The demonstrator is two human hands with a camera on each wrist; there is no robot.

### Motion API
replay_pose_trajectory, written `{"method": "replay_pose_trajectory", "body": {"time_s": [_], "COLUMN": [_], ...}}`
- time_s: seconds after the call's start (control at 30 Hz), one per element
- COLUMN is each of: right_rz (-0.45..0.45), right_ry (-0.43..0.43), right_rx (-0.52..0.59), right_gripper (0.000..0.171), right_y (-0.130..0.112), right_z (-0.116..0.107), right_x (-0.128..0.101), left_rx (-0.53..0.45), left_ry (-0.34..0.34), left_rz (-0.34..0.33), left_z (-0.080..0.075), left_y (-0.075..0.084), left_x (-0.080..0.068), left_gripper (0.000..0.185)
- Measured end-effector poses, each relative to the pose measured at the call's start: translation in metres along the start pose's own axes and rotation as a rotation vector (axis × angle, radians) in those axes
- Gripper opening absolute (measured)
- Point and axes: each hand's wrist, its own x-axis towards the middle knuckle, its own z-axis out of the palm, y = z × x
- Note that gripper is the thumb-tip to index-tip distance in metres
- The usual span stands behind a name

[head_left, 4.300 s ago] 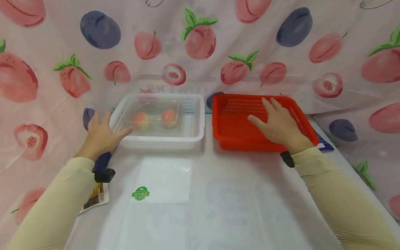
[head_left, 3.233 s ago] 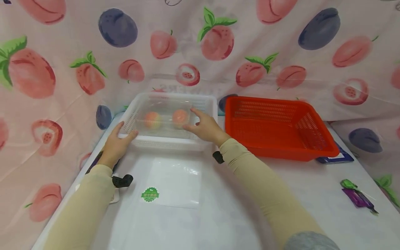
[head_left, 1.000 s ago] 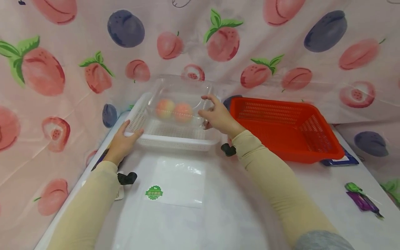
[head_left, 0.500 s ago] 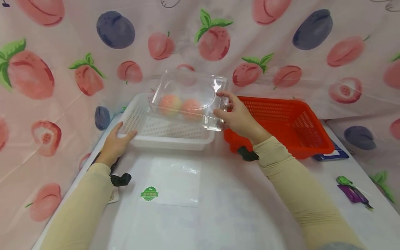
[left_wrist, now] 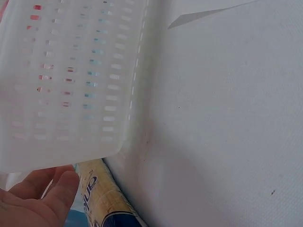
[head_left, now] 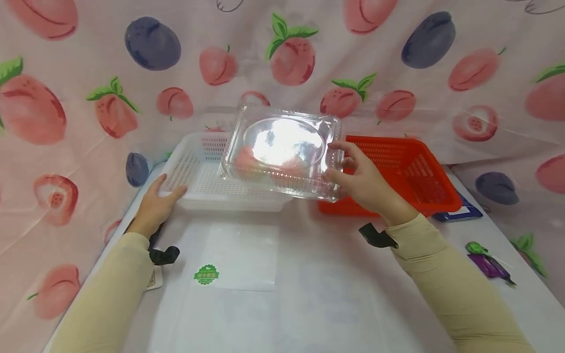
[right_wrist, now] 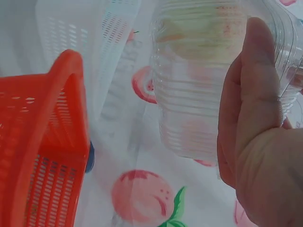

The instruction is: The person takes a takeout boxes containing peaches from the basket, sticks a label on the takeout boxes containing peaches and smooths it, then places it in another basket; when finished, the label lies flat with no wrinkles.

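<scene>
Now clear clamshell box point(head_left: 282, 152) in right hand point(head_left: 366, 181), above white basket point(head_left: 198, 171).

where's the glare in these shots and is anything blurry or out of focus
Head view: a bright white glare patch sits on the lid of the clear plastic box, washing out the fruit inside; edges bend, fisheye-like. Left wrist view: the white basket is soft and overexposed. Right wrist view: the right hand is close and blurred.
</scene>
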Motion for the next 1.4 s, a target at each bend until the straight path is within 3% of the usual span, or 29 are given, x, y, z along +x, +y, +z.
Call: {"method": "replay_pose_trajectory", "body": {"time_s": [0.43,0.8,1.17,1.4], "right_rz": [-0.001,0.043,0.036,0.146], "right_ry": [0.002,-0.026,-0.109,-0.129], "right_rx": [-0.075,-0.017,0.039,0.049], "right_gripper": [0.058,0.059,0.055,0.060], "right_y": [0.016,0.038,0.063,0.083], "right_z": [-0.017,-0.027,-0.031,-0.038], "right_x": [-0.040,-0.076,-0.119,-0.138], "left_rx": [0.036,0.022,-0.011,-0.041], "left_ry": [-0.009,0.007,0.052,0.024], "left_rz": [0.039,0.021,0.061,0.045], "left_z": [-0.008,-0.013,-0.020,-0.028], "left_y": [-0.003,-0.010,-0.020,-0.020], "left_x": [0.005,0.003,0.002,-0.001], "left_gripper": [0.101,0.098,0.092,0.094]}}
